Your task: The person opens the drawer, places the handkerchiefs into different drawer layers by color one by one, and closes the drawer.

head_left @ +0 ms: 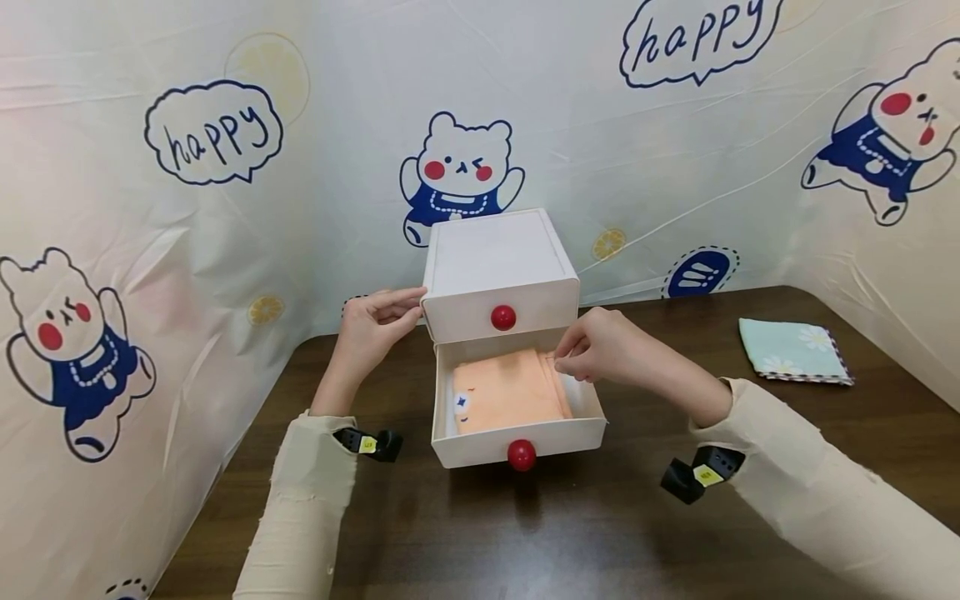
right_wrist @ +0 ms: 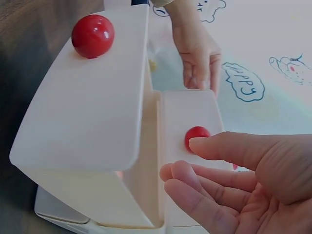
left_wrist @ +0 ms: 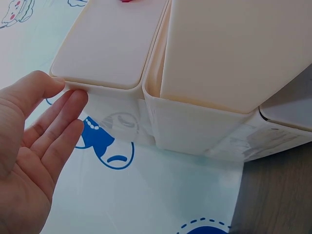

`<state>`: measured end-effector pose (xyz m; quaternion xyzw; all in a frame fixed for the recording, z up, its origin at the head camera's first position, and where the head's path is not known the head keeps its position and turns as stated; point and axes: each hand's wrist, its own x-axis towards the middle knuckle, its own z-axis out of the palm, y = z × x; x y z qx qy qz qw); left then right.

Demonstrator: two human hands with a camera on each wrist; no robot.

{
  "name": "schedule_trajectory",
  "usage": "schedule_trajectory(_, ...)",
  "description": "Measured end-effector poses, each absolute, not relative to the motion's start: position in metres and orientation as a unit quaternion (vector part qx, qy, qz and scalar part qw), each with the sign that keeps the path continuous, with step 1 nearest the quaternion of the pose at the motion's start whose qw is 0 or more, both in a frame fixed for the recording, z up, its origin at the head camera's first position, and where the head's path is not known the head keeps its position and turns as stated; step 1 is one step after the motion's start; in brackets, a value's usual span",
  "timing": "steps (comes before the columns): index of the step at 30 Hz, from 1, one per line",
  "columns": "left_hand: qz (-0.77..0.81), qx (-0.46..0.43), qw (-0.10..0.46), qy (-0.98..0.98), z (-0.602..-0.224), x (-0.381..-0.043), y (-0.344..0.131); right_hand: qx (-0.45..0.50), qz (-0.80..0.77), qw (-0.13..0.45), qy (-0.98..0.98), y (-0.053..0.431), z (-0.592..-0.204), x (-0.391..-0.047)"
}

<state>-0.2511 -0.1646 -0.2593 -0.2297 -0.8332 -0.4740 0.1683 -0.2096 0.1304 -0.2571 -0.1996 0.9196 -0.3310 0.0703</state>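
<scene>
A white two-drawer box [head_left: 498,250] stands on the table, its lower drawer [head_left: 476,453] pulled out and its upper drawer [head_left: 459,318] closed. Inside the lower drawer lies a folded orange cloth [head_left: 506,390] with a small face on it. With fairly straight fingers, my left hand [head_left: 371,329] touches the box's upper left front edge. My right hand [head_left: 611,346] is over the right side of the lower drawer, fingertips by the cloth's right edge. The right wrist view shows its thumb and bent fingers [right_wrist: 195,192] apart, nothing between them.
A folded mint-green cloth [head_left: 795,350] with flowers lies at the table's right. Red round knobs stick out from both drawer fronts, the lower knob [head_left: 522,455] nearest me. A printed white curtain [head_left: 360,142] hangs behind and beside the brown table [head_left: 600,533].
</scene>
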Motion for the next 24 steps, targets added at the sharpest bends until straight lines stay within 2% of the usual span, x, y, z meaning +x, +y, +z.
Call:
schedule_trajectory(14,-0.489,-0.244,0.179,-0.818,-0.282,-0.275,-0.177,-0.230,-0.315,0.059,0.919,0.138,-0.245,-0.188)
schedule_trajectory(24,-0.483,-0.240,0.173,-0.824,-0.260,-0.251,-0.164,-0.252,-0.318,0.073,0.911,0.137,-0.239,-0.168)
